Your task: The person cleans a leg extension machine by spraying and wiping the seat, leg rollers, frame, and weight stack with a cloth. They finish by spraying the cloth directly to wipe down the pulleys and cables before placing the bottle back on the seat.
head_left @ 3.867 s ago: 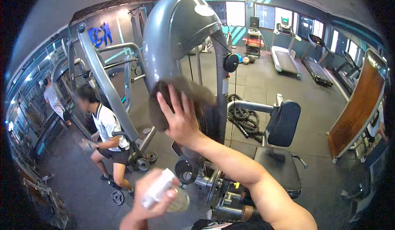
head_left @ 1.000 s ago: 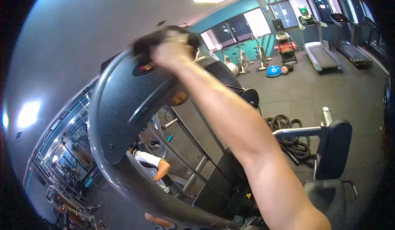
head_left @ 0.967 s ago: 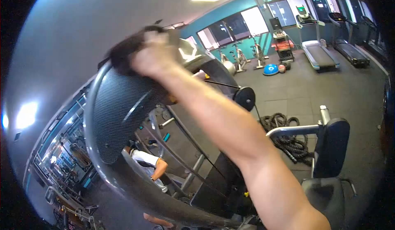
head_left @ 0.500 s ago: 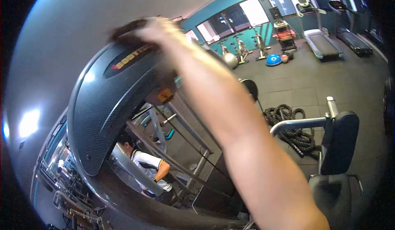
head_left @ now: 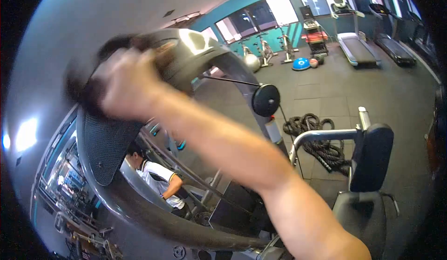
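Right hand (head_left: pixel 125 81) has moved leftward along the top edge of the machine panel (head_left: pixel 111 143), clenched round a blurred dark cloth (head_left: pixel 93 95) near the upper-left corner. Should overreaching loosen that grip, the cloth could drop; left hand is out of view.

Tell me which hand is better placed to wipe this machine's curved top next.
Probably the right: the right hand is up at the machine's curved top, with a dark cloth at its fingers, though motion blur hides the exact grip. The left hand is out of view.
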The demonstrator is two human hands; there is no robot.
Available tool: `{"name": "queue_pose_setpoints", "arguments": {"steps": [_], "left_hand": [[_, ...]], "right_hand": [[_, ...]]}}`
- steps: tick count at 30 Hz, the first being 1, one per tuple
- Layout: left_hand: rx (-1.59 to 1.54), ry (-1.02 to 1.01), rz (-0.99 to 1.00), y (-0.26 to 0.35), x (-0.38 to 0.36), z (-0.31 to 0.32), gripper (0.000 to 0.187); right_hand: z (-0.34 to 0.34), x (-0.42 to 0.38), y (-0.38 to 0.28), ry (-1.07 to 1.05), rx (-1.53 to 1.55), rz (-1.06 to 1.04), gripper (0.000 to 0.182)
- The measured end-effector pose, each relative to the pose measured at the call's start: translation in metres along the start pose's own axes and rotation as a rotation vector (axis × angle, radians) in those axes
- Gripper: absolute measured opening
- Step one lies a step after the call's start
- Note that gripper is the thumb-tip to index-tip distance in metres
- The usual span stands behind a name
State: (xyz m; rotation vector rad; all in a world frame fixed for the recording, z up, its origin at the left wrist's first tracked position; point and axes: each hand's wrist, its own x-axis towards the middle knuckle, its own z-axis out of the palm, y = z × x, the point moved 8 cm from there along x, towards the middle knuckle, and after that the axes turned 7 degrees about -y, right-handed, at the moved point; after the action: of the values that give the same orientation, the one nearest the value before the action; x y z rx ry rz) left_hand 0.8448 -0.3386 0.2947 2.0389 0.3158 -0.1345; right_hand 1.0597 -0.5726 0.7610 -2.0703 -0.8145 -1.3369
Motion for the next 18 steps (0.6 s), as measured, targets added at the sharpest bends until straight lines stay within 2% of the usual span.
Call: {"name": "queue_pose_setpoints", "arguments": {"steps": [1, 2, 4, 7, 8, 9, 10, 11, 12, 13, 14, 16, 18], "left_hand": [[0.01, -0.004, 0.007, 0.002, 0.0, 0.002, 0.044], [0.018, -0.009, 0.014, 0.005, -0.002, 0.005, 0.044], [0.026, -0.013, 0.026, 0.008, -0.003, 0.009, 0.044], [0.029, -0.006, 0.03, 0.006, -0.007, 0.012, 0.044], [0.018, 0.002, 0.025, 0.0, -0.005, 0.008, 0.044], [0.017, 0.006, 0.021, 0.001, -0.01, 0.009, 0.044], [0.01, 0.01, 0.014, -0.001, -0.012, 0.007, 0.044], [0.004, 0.017, 0.001, -0.006, -0.016, 0.005, 0.044], [-0.001, 0.027, -0.006, -0.011, -0.019, 0.003, 0.044], [-0.012, 0.039, -0.013, -0.017, -0.022, -0.001, 0.044], [-0.024, 0.048, -0.019, -0.021, -0.024, -0.003, 0.044], [-0.046, 0.064, -0.032, -0.032, -0.03, -0.009, 0.044], [-0.057, 0.072, -0.044, -0.043, -0.036, -0.013, 0.044]], "right_hand": [[0.014, -0.021, -0.049, 0.167, 0.007, -0.188, 0.045], [0.022, -0.041, -0.083, 0.098, 0.199, -0.326, 0.05], [0.022, -0.061, -0.094, 0.161, 0.354, -0.37, 0.052], [0.005, -0.055, -0.05, 0.334, 0.26, -0.23, 0.056], [-0.001, -0.052, -0.025, 0.375, 0.188, -0.155, 0.05], [0.003, -0.036, 0.009, 0.339, 0.082, -0.013, 0.043], [0.0, -0.027, 0.053, 0.251, 0.285, 0.089, 0.045], [-0.005, -0.03, 0.103, 0.364, 0.284, 0.265, 0.042], [-0.002, -0.029, 0.147, 0.375, 0.341, 0.428, 0.038], [0.026, -0.013, 0.204, 0.201, 0.052, 0.592, 0.048], [0.025, -0.01, 0.235, 0.113, 0.163, 0.745, 0.058], [0.018, 0.019, 0.241, -0.093, 0.326, 0.425, 0.059], [0.017, 0.052, 0.222, -0.065, 0.117, 0.482, 0.059]]}}
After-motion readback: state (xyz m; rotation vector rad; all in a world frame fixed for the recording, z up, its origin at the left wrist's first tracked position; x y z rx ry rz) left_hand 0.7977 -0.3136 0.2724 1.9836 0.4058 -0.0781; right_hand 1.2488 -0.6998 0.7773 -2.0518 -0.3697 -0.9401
